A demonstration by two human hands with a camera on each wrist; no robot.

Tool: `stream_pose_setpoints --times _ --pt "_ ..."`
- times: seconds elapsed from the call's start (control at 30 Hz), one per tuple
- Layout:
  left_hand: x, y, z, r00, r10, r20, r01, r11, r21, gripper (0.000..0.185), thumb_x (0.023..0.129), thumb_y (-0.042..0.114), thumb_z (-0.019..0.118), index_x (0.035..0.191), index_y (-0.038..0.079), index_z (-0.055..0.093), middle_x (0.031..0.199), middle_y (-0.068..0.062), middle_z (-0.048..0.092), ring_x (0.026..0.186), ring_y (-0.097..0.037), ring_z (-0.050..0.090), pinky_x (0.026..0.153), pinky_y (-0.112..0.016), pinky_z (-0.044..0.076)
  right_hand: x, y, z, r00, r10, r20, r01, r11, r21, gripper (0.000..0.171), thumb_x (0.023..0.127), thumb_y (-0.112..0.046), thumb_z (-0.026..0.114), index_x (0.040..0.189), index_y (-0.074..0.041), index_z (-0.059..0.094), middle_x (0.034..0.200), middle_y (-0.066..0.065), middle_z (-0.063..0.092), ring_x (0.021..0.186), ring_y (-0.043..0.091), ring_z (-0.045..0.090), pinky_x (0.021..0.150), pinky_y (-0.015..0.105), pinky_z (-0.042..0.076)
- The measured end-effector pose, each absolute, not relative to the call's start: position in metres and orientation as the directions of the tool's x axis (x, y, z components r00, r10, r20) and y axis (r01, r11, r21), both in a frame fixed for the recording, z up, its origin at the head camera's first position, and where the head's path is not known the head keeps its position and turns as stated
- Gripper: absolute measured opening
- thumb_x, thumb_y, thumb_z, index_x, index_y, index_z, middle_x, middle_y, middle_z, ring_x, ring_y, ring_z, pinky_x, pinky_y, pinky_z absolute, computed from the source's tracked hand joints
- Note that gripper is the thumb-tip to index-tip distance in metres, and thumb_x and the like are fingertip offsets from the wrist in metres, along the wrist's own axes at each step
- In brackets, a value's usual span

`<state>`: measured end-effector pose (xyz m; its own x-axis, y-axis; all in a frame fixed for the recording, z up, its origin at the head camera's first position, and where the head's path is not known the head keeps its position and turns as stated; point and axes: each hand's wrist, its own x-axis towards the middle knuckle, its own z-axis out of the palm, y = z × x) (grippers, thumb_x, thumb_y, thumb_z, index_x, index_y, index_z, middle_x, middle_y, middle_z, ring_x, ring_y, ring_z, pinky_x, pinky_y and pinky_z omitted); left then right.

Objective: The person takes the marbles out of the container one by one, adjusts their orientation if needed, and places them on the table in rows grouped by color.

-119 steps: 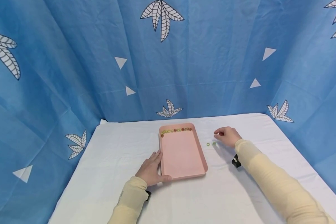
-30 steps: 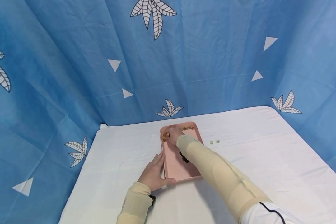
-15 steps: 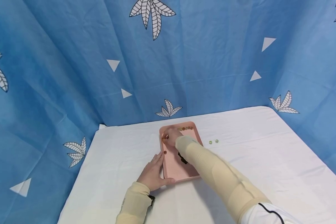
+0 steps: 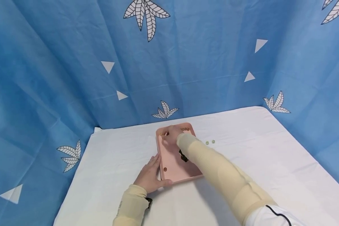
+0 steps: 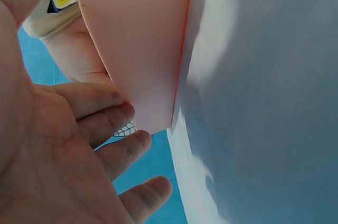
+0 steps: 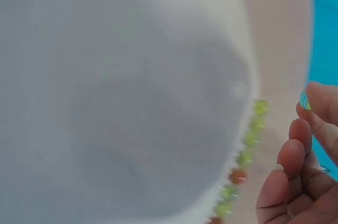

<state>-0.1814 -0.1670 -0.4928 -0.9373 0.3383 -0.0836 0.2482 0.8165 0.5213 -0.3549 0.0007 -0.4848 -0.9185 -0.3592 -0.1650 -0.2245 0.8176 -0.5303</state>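
Note:
A shallow pink tray [image 4: 169, 160] lies on the white cloth. Along its left wall and near corner rests my left hand [image 4: 148, 177], fingers straight against the side and thumb at the near edge. My right hand [image 4: 173, 134] is over the tray's far left corner. In the right wrist view its thumb and forefinger pinch a small glass marble [image 6: 304, 100] with blue and yellow on it. A row of green and amber marbles [image 6: 245, 156] lines the tray's far wall, partly hidden by the right hand in the head view. One amber marble [image 4: 165, 169] lies near the tray's near left corner.
Two green marbles [image 4: 210, 142] lie on the white tablecloth [image 4: 243, 150] to the right of the tray. A blue curtain [image 4: 141, 78] with leaf prints surrounds the table's back and sides.
My right hand has moved from beside the two loose marbles into the tray's far left corner. The amber marble has rolled from there down the left side. My left hand stays by the tray.

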Motion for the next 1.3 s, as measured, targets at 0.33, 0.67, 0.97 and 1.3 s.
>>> stream_pose_setpoints --times 0.33,0.67,0.97,1.3 --pt "-0.183 -0.167 -0.493 -0.941 0.325 -0.093 0.235 0.827 0.511 0.117 0.067 0.063 0.078 0.153 0.006 0.024 0.159 -0.006 0.018 0.145 -0.032 0.017 0.115 -0.050 0.024 -0.342 0.032 -0.435 -0.903 -0.426 -0.056 -0.295 0.709 -0.641 0.025 0.095 -0.036 0.061 0.115 -0.024 0.070 0.095 -0.004 0.066 0.081 0.012 0.059 0.069 0.031 0.050" --pt "-0.183 -0.167 -0.495 -0.942 0.325 -0.086 0.241 0.832 0.500 0.118 0.066 0.068 0.075 0.152 0.005 0.025 0.159 -0.006 0.019 0.145 -0.032 0.017 0.114 -0.050 0.025 -0.336 0.082 -0.415 -0.922 -0.386 0.027 -0.297 0.658 -0.692 0.020 0.094 -0.031 0.063 0.110 -0.021 0.071 0.077 -0.001 0.066 0.067 0.015 0.058 0.062 0.030 0.049" --pt "-0.181 -0.167 -0.492 -0.944 0.317 -0.096 0.229 0.832 0.505 0.118 0.065 0.063 0.079 0.152 0.004 0.025 0.159 -0.008 0.019 0.145 -0.033 0.018 0.114 -0.050 0.024 -0.331 0.134 -0.416 -0.950 -0.307 0.048 -0.257 0.689 -0.678 0.025 0.095 -0.032 0.062 0.113 -0.018 0.071 0.093 0.001 0.065 0.076 0.020 0.055 0.065 0.033 0.048" --pt "-0.183 -0.167 -0.495 -0.944 0.313 -0.104 0.220 0.833 0.508 0.119 0.064 0.066 0.077 0.152 0.005 0.024 0.159 -0.006 0.018 0.145 -0.033 0.017 0.114 -0.051 0.024 -0.325 0.185 -0.432 -0.967 -0.252 0.036 -0.212 0.720 -0.660 0.028 0.096 -0.032 0.061 0.115 -0.014 0.070 0.094 0.004 0.063 0.079 0.022 0.053 0.068 0.035 0.047"
